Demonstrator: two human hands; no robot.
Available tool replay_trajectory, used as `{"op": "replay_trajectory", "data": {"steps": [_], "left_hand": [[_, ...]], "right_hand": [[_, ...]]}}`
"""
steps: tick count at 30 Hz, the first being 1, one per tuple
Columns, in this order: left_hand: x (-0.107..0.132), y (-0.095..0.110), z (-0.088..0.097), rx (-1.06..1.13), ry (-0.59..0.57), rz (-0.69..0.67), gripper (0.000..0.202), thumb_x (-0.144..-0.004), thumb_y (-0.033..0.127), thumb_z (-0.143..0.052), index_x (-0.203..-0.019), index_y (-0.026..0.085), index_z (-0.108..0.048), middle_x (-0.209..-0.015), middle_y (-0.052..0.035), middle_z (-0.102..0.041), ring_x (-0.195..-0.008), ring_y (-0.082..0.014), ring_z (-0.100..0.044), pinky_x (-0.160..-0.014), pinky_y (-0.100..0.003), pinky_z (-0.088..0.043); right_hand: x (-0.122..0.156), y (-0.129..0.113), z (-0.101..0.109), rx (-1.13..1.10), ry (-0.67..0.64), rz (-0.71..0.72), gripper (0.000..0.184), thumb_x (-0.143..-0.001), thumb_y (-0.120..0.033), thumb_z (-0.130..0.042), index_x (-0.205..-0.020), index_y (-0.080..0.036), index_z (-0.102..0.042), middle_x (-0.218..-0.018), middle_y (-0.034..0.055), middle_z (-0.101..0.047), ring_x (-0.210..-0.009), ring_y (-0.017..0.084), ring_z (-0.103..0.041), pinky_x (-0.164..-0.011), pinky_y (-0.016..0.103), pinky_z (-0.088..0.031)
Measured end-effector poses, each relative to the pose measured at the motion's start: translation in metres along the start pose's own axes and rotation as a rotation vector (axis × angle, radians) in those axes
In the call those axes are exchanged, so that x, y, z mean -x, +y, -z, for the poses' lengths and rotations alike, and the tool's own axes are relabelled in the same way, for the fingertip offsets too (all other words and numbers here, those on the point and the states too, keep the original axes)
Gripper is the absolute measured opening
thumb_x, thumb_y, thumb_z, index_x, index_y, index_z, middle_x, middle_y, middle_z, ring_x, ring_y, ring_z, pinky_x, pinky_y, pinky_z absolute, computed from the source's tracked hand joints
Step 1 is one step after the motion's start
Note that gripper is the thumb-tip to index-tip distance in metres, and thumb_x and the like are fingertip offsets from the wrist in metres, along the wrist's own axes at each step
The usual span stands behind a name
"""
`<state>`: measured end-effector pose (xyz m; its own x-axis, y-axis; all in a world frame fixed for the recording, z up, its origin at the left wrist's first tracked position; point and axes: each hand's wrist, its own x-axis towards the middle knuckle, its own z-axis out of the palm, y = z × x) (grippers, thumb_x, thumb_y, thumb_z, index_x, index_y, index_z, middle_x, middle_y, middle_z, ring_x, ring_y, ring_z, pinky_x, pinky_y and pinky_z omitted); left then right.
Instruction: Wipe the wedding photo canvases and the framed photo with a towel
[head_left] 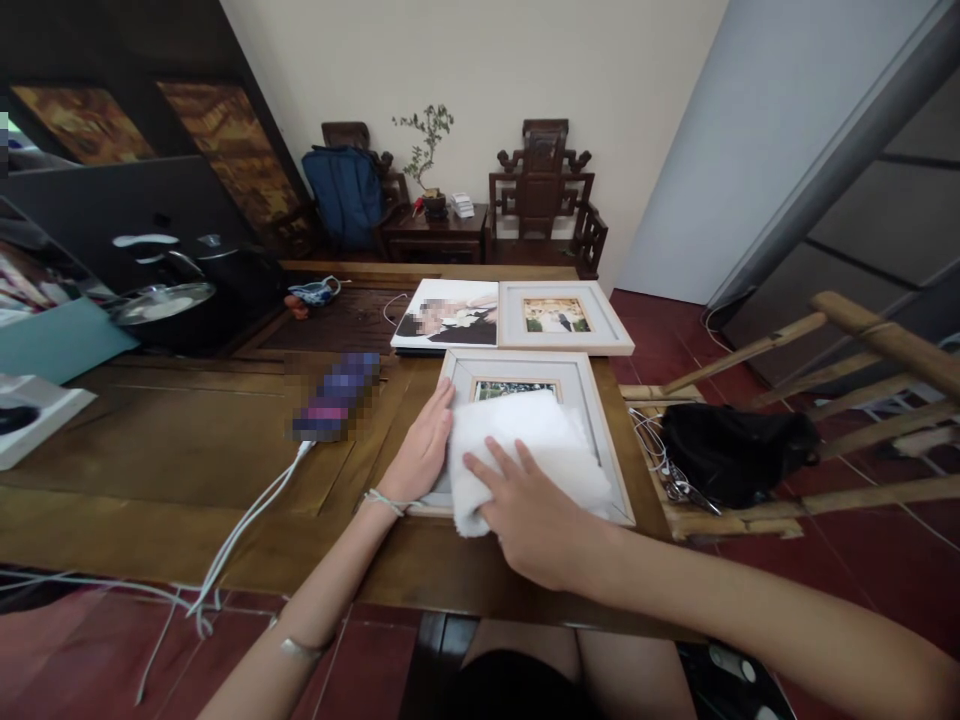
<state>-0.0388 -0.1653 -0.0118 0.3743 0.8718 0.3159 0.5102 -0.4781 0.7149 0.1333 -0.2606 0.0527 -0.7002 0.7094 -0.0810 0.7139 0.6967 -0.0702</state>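
A light wooden picture frame lies flat near the front edge of the wooden table, with a small photo showing at its centre. Over its lower part is spread a white cloth, which hides the bottom of the photo. My right hand presses on the cloth with fingers spread. Along the frame's left side rests my left hand, fingers stretched out and holding nothing. Just behind lie a second picture frame with a photo in it and a white-edged photo panel.
A pixelated phone-like item with white cables lies to the left. Farther left stand a lidded pot and a teal box. A black bag sits on a bamboo chair at the right.
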Motion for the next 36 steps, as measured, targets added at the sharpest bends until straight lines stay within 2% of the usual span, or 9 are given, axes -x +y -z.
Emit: {"op": "replay_trajectory", "data": {"steps": [6, 9, 15, 19, 22, 25, 28, 31, 36], "left_hand": [[-0.003, -0.003, -0.005, -0.136, -0.044, -0.048, 0.053, -0.095, 0.039, -0.021, -0.135, 0.008, -0.038, -0.147, -0.0121, -0.029, -0.137, -0.0188, -0.019, -0.114, -0.040, -0.016], [-0.003, -0.004, -0.006, -0.136, -0.025, -0.040, 0.050, -0.095, 0.037, -0.023, -0.134, 0.011, -0.039, -0.146, -0.0108, -0.032, -0.137, -0.0179, -0.020, -0.114, -0.040, -0.016], [-0.001, -0.005, -0.005, -0.046, 0.015, -0.023, 0.049, -0.095, 0.037, -0.024, -0.135, 0.013, -0.037, -0.146, -0.0096, -0.030, -0.136, -0.0162, -0.023, -0.114, -0.039, -0.018], [0.000, -0.002, -0.003, -0.058, 0.008, -0.033, 0.048, -0.095, 0.036, -0.025, -0.136, 0.013, -0.037, -0.146, -0.0093, -0.032, -0.136, -0.0159, -0.025, -0.114, -0.038, -0.018], [0.000, -0.001, -0.002, -0.124, -0.029, -0.077, 0.048, -0.094, 0.035, -0.029, -0.136, 0.013, -0.037, -0.145, -0.0108, -0.033, -0.137, -0.0178, -0.022, -0.113, -0.039, -0.018], [0.001, -0.002, -0.003, -0.186, -0.061, -0.123, 0.051, -0.092, 0.035, -0.036, -0.138, 0.013, -0.033, -0.148, -0.0122, -0.026, -0.138, -0.0218, -0.018, -0.112, -0.043, -0.020], [0.002, -0.005, -0.003, -0.221, -0.104, -0.131, 0.052, -0.092, 0.035, -0.037, -0.139, 0.015, -0.031, -0.149, -0.0125, -0.024, -0.137, -0.0242, -0.020, -0.110, -0.046, -0.024], [0.002, -0.007, -0.003, -0.244, -0.142, -0.149, 0.049, -0.092, 0.034, -0.036, -0.138, 0.018, -0.033, -0.146, -0.0120, -0.032, -0.136, -0.0244, -0.023, -0.108, -0.049, -0.026], [0.001, -0.005, -0.002, -0.242, -0.142, -0.157, 0.045, -0.092, 0.032, -0.036, -0.135, 0.018, -0.039, -0.142, -0.0114, -0.037, -0.136, -0.0243, -0.024, -0.107, -0.050, -0.028]], "right_hand": [[0.030, 0.014, 0.015, 0.023, -0.154, -0.155, 0.035, -0.072, -0.010, -0.051, -0.104, -0.011, -0.067, -0.143, 0.0155, -0.034, -0.130, 0.043, -0.024, -0.101, 0.062, -0.024], [0.023, 0.009, 0.014, 0.020, -0.119, -0.129, 0.033, -0.074, -0.012, -0.051, -0.102, -0.010, -0.067, -0.141, 0.0187, -0.035, -0.128, 0.044, -0.026, -0.100, 0.062, -0.024], [-0.019, -0.003, -0.004, -0.010, 0.061, 0.006, 0.030, -0.080, -0.016, -0.047, -0.101, -0.011, -0.068, -0.140, 0.0194, -0.037, -0.128, 0.041, -0.029, -0.100, 0.059, -0.025], [-0.012, 0.002, -0.007, 0.021, 0.068, 0.007, 0.030, -0.081, -0.016, -0.046, -0.100, -0.012, -0.068, -0.141, 0.0171, -0.035, -0.129, 0.040, -0.026, -0.102, 0.059, -0.022], [0.017, 0.008, -0.003, 0.043, -0.015, -0.097, 0.029, -0.077, -0.013, -0.051, -0.099, -0.011, -0.069, -0.142, 0.0164, -0.035, -0.130, 0.041, -0.024, -0.103, 0.059, -0.021], [0.050, 0.012, 0.001, 0.082, -0.074, -0.310, 0.031, -0.072, -0.008, -0.052, -0.097, -0.012, -0.070, -0.141, 0.0173, -0.037, -0.129, 0.043, -0.025, -0.101, 0.062, -0.022], [0.070, 0.016, 0.002, 0.154, -0.066, -0.487, 0.031, -0.069, -0.005, -0.051, -0.091, -0.014, -0.071, -0.139, 0.0166, -0.040, -0.129, 0.042, -0.027, -0.099, 0.063, -0.024], [0.071, 0.031, 0.001, 0.204, -0.032, -0.537, 0.031, -0.067, -0.005, -0.049, -0.087, -0.015, -0.071, -0.139, 0.0138, -0.041, -0.129, 0.039, -0.029, -0.099, 0.060, -0.027], [0.043, 0.084, -0.001, 0.243, 0.093, -0.551, 0.034, -0.069, -0.006, -0.044, -0.091, -0.012, -0.070, -0.139, 0.0136, -0.042, -0.129, 0.037, -0.029, -0.097, 0.057, -0.030]]}}
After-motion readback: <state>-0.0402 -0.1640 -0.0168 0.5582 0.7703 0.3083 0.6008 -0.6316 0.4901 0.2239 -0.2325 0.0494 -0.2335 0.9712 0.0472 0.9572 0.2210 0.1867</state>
